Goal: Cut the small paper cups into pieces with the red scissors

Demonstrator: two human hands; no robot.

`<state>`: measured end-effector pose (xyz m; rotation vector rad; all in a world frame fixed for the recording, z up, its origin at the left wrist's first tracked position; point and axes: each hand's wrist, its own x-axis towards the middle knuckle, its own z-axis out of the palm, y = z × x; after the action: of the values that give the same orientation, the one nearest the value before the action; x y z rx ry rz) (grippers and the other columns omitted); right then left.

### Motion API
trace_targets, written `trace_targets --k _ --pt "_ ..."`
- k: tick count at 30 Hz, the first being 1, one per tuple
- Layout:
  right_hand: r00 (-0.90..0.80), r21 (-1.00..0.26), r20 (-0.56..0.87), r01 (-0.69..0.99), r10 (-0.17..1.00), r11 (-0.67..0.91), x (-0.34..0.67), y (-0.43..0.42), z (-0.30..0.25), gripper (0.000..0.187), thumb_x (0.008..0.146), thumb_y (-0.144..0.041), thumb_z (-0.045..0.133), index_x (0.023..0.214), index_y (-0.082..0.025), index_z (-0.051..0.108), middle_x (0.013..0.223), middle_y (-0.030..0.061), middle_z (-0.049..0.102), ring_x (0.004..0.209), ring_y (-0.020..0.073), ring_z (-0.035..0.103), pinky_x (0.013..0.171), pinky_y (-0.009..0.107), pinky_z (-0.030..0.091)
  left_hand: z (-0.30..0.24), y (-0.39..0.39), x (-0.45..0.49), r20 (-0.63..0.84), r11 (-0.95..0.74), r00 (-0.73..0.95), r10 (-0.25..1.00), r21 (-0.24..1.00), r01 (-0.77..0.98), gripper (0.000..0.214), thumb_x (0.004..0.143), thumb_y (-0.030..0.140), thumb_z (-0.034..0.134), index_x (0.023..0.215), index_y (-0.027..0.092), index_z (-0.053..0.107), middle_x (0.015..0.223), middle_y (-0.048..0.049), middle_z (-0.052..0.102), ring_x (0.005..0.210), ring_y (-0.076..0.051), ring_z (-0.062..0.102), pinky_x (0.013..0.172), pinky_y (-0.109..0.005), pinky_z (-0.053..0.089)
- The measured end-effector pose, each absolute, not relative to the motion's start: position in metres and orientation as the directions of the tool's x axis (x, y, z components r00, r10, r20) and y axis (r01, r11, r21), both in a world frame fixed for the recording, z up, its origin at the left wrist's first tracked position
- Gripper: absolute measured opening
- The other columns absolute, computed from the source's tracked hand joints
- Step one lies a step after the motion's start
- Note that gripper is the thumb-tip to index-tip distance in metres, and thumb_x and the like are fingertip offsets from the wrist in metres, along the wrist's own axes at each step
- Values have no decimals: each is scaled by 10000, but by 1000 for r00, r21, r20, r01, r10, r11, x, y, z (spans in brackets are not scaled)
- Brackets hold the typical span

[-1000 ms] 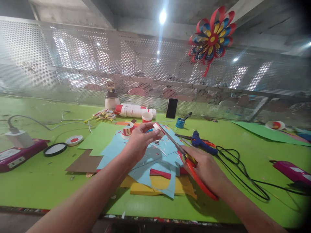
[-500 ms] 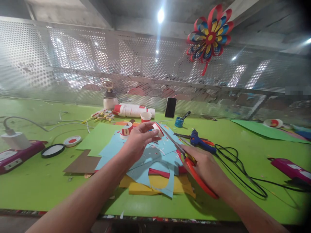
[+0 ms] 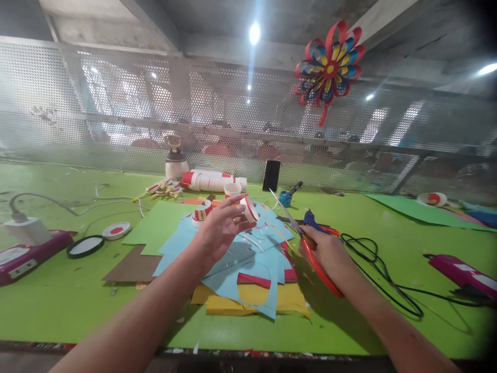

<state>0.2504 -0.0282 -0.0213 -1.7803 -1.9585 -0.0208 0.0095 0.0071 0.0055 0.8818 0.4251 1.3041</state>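
My left hand (image 3: 219, 229) pinches a small red-and-white paper cup piece (image 3: 248, 209) above a pile of blue, red and yellow paper sheets (image 3: 248, 259). My right hand (image 3: 328, 251) grips red-handled scissors (image 3: 306, 243) with the blades raised and pointing up-left, a short gap away from the cup piece. A second cut cup ring (image 3: 202, 211) lies on the blue paper just beyond my left hand.
A green table (image 3: 77, 290) holds a blue glue gun (image 3: 316, 220) with black cord, a paper cup (image 3: 232, 189), a stack of cups lying flat (image 3: 212, 180), a phone (image 3: 271, 175), brown card (image 3: 134, 264), a lid (image 3: 84, 246) and pink devices at both sides. A perforated metal screen stands behind.
My right hand has pulled the scissors away to the right of the cup piece and lifted the blades. My left hand has turned the cup piece slightly.
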Motion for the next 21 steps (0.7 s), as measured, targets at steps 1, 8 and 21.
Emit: trace_targets --k 1,8,21 --pt "-24 -287 332 950 943 125 253 -25 -22 447 847 -223 518 1271 -175 649 1057 122 758 920 301 711 766 349 519 6 6 9 214 12 262 941 753 -658 399 720 143 690 1117 126 655 907 -99 697 765 -209 669 767 -386 532" --pt "-34 -133 118 990 992 50 268 -5 -29 308 942 -276 551 1220 -163 621 1093 108 702 982 248 668 837 416 521 8 4 5 229 100 345 910 687 -720 395 818 197 626 1211 158 631 1031 -124 711 928 -248 694 831 -375 552" --pt "-51 -142 -20 989 998 48 268 -3 -28 341 949 -349 588 1252 -192 584 1207 87 638 1032 228 639 893 453 527 13 11 3 78 115 230 970 685 -719 225 818 246 664 996 108 665 883 -136 738 874 -225 726 699 -249 582"
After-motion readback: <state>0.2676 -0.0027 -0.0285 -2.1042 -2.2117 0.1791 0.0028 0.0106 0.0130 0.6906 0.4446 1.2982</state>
